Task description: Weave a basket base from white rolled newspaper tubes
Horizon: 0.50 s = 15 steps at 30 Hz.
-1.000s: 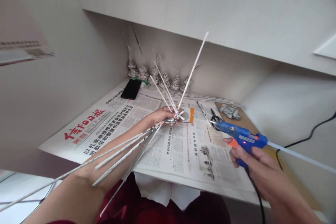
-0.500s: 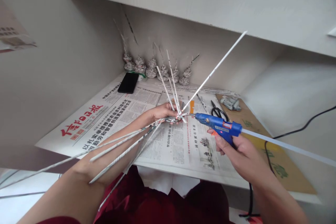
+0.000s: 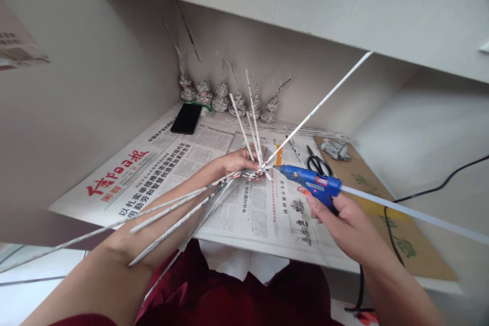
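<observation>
My left hand (image 3: 241,162) is closed around the joined middle of several rolled newspaper sticks (image 3: 244,127). Some sticks point up and away; others trail back over my left forearm. One long white stick (image 3: 321,102) slants up to the right from the joint. In my right hand (image 3: 340,219) is a blue glue gun (image 3: 311,181), with a finger at its orange trigger. The gun's nozzle is right by the joint of the sticks; whether it touches cannot be made out. A long translucent glue stick (image 3: 401,209) sticks out of its back.
Several woven paper gourds (image 3: 220,99) stand along the back wall. A black phone (image 3: 186,118) lies on the spread newspaper (image 3: 160,173). Black scissors (image 3: 318,163), crumpled paper (image 3: 335,149) and cardboard (image 3: 416,234) lie at right, near a black cord (image 3: 439,191). A shelf overhangs the table.
The glue gun and my right hand have shifted slightly left, bringing the nozzle closer to the joint. The long white stick has tilted a little further to the right. My left hand keeps its hold.
</observation>
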Each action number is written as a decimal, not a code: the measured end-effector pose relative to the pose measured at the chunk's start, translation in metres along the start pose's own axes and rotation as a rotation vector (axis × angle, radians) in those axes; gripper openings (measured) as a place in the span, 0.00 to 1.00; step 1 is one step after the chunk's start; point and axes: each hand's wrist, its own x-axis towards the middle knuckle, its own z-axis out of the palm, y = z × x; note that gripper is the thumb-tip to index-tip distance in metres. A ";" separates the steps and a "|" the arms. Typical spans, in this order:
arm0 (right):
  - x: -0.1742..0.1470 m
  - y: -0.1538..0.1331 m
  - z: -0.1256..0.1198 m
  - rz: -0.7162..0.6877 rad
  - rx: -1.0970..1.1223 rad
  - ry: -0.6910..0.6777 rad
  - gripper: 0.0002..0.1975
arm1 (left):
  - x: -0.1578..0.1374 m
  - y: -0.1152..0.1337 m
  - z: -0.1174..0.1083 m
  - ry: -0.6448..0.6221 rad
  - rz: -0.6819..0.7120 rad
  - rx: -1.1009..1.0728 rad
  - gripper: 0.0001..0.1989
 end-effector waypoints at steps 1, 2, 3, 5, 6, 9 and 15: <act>0.000 0.001 0.000 0.012 0.013 -0.018 0.17 | 0.000 0.000 0.000 -0.005 0.003 0.004 0.16; 0.000 0.002 0.000 0.028 0.020 -0.041 0.17 | 0.000 -0.001 0.000 -0.009 0.005 0.010 0.16; -0.001 0.003 0.000 0.042 0.023 -0.066 0.17 | 0.001 -0.001 0.000 -0.016 0.005 0.014 0.16; -0.002 0.004 0.000 0.057 0.013 -0.111 0.18 | 0.001 -0.001 -0.001 -0.031 0.001 0.018 0.17; -0.003 0.005 -0.001 0.054 0.004 -0.121 0.19 | 0.001 -0.001 -0.001 -0.037 -0.002 0.021 0.17; -0.005 0.006 -0.002 0.021 -0.025 -0.129 0.19 | 0.001 -0.003 -0.002 -0.039 -0.007 0.031 0.17; -0.007 0.003 0.001 -0.062 -0.094 -0.096 0.15 | 0.002 -0.007 -0.004 -0.048 -0.004 0.022 0.18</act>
